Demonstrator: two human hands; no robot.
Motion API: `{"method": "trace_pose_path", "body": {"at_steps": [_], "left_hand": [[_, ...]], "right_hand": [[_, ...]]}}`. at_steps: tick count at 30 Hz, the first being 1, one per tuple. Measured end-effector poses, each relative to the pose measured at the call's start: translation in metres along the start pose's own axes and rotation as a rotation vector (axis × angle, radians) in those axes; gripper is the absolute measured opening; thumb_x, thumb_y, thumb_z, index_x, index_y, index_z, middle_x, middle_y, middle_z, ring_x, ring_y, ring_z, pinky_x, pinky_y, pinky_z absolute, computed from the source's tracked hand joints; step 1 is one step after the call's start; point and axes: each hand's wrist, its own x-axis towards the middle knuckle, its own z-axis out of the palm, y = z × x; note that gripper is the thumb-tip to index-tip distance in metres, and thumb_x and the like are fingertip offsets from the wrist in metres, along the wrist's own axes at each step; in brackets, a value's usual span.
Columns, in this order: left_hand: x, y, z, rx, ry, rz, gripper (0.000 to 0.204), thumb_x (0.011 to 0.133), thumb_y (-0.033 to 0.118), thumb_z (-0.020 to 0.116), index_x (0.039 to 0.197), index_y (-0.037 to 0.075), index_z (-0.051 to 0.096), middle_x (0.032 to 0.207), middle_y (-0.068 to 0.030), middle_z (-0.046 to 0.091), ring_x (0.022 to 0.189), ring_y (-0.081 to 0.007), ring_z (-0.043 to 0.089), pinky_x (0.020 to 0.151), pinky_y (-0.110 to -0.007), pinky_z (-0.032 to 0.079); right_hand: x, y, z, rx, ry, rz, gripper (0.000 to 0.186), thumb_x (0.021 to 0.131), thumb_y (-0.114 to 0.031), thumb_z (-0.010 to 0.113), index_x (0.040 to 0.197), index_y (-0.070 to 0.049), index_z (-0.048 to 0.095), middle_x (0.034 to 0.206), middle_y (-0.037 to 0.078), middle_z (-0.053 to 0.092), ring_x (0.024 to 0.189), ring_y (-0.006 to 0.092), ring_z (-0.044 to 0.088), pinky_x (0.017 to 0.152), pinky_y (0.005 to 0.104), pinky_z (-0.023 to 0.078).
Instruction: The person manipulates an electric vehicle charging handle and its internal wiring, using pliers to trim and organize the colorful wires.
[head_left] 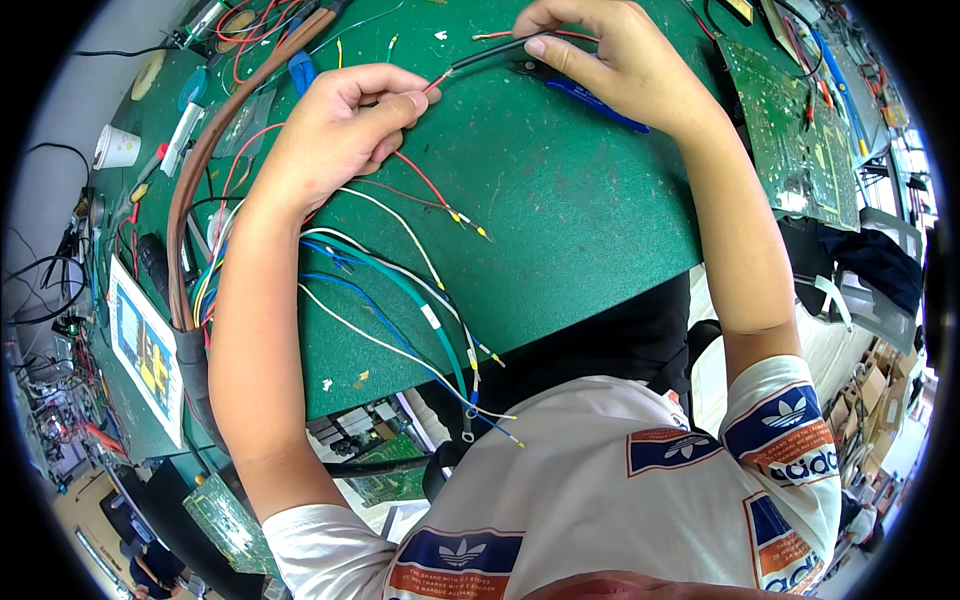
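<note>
Near the far edge of the green bench, my left hand (350, 125) is closed, pinching a thin red wire (434, 84) between thumb and fingertips. My right hand (625, 65) grips a black cable or sleeve (492, 53) between thumb and forefinger. The black piece's thin end meets the red wire's tip in the gap between my hands; whether they are joined is too small to tell. Another red stretch of wire passes behind the right fingers. Below the right hand lie blue-handled cutters (598, 106), partly covered. Loose wires with yellow-tipped ends, including a green wire (405, 283), fan out below my left hand.
A thick brown cable (190, 215) curves along the left side of the bench (580, 230). Further left are a white cup (118, 147) and a propped sheet with a coloured picture (148, 350). Large green circuit boards (795, 135) lie at the right edge.
</note>
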Motion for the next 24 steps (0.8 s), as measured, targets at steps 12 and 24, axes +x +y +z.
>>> {"method": "trace_pose_path", "body": {"at_steps": [12,24], "left_hand": [[-0.001,0.003,0.002,0.084,-0.014,0.001,0.023,0.097,0.013,0.065,0.113,-0.004,0.068,0.073,0.0054,0.05,0.055,-0.0018,0.04,0.045,-0.019,0.025],[-0.002,0.003,0.003,-0.078,-0.128,-0.103,0.034,0.103,0.027,0.053,0.119,0.0,0.063,0.083,-0.0016,0.056,0.051,-0.0014,0.039,0.042,-0.018,0.026]], "right_hand": [[0.002,0.011,0.007,0.016,-0.038,-0.139,0.015,0.093,-0.012,0.064,0.101,0.001,0.065,0.094,0.017,0.068,0.09,0.0337,0.065,0.081,0.0394,0.051],[0.005,0.007,0.043,0.068,-0.044,-0.199,0.016,0.089,-0.012,0.069,0.101,-0.002,0.071,0.093,0.015,0.071,0.089,0.031,0.069,0.079,0.0399,0.054]]}}
